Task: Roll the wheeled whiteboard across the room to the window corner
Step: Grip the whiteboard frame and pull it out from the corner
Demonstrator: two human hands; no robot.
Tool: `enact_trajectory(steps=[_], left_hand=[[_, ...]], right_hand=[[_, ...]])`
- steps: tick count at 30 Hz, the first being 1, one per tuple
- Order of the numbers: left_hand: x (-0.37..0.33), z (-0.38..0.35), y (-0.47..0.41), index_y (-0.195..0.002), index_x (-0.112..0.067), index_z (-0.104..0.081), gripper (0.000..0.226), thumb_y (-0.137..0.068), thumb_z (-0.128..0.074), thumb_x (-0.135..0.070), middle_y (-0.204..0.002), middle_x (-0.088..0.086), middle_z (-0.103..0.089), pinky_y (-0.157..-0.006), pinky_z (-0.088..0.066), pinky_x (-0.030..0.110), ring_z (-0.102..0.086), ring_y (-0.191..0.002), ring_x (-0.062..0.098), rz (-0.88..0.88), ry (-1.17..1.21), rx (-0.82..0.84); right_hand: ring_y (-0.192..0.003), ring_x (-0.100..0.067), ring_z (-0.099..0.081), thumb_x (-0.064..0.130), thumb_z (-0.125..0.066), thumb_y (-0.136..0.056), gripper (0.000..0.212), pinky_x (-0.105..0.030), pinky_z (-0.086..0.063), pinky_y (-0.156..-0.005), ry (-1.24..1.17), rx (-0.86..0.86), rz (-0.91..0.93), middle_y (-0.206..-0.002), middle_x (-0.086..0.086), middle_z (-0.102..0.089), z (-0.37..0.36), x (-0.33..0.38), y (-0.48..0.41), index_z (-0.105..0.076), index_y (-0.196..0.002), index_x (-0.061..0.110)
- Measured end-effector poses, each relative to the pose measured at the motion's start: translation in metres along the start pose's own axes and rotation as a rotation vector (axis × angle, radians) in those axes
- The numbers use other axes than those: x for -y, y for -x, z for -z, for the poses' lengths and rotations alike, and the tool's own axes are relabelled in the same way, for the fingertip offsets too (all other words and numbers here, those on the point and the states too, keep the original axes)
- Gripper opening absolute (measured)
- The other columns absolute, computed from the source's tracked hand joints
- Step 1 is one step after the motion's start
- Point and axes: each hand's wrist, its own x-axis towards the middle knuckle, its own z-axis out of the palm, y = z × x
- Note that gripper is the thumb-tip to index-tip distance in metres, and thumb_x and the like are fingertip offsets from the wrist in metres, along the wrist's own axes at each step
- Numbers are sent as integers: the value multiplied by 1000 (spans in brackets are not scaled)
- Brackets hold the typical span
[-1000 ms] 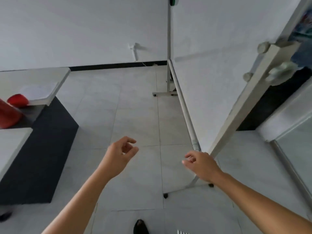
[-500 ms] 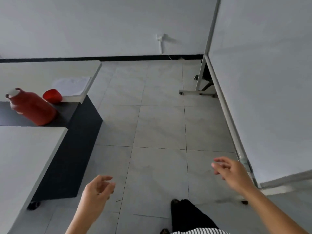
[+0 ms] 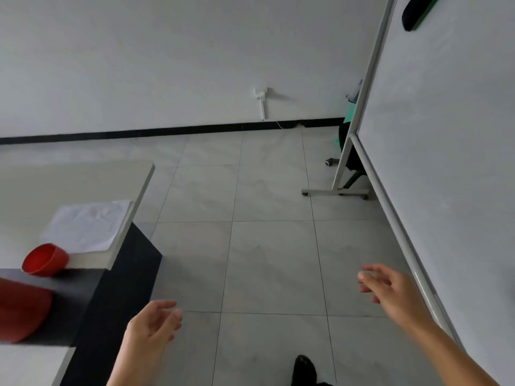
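The wheeled whiteboard (image 3: 446, 151) fills the right side of the view, its white face angled away, with a grey tray rail (image 3: 401, 235) along its lower edge and a castered foot (image 3: 334, 191) at the far end. A dark eraser (image 3: 418, 11) sticks to the board near the top. My right hand (image 3: 390, 288) hovers low right, fingers apart, just left of the tray rail and not touching it. Lower centre, my left hand (image 3: 156, 321) is open over the tiled floor and holds nothing.
A white-topped table with a dark side panel (image 3: 117, 288) stands at left, carrying papers (image 3: 89, 225), a red cup (image 3: 44, 259) and a red jug (image 3: 19, 310). Behind the board's far end sits a wheeled chair (image 3: 345, 151). My shoe (image 3: 303, 370) shows at the bottom. Grey floor tiles (image 3: 264, 218) lie between table and board.
My view has swung left and up. The board's near upright and its knobs have left the frame. Both hands stay empty; the right one has come away from the board's corner.
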Motion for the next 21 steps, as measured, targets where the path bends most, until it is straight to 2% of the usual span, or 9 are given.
enact_trajectory(steps=[7, 11, 14, 18, 21], left_hand=[[-59, -16, -146, -91, -10, -68, 11, -85, -66, -1, -68, 12, -75, -66, -56, 39, -70, -73, 32, -48, 66, 30], [-80, -29, -256, -90, -9, -67, 14, -85, -65, 4, -66, 8, -75, -70, -54, 39, -69, -71, 32, -36, 70, 89], [-111, -41, -347, -91, -5, -67, 11, -85, -64, 3, -68, 12, -74, -69, -53, 39, -68, -72, 33, -53, 45, 172], [-182, -59, -453, -84, -11, -66, 15, -85, -64, 4, -58, 4, -73, -64, -49, 35, -65, -67, 29, -110, -3, 293], [-241, -85, -519, -87, -12, -67, 11, -86, -65, -1, -65, 10, -73, -65, -51, 38, -66, -69, 33, -202, -77, 386]], right_hand=[[-68, -12, -70, 10, -66, -86, 17, -34, -51, -59, 35, -33, 38, -84, -12, -73, -27, 79, -125, -64, -103, 7], [-73, -26, -71, 10, -66, -86, 17, -38, -52, -61, 41, -133, -6, -82, -15, -74, -50, 100, -200, -65, -102, 7], [-72, -22, -72, 8, -65, -86, 18, -36, -51, -61, -10, -212, -51, -86, -16, -73, -67, 120, -248, -65, -104, 5], [-68, -12, -72, 9, -64, -87, 13, -35, -52, -61, -72, -287, -79, -86, -11, -74, -83, 167, -300, -65, -100, 11], [-67, -12, -72, 8, -64, -87, 12, -38, -52, -63, -109, -368, -94, -82, -8, -75, -84, 192, -335, -64, -97, 15]])
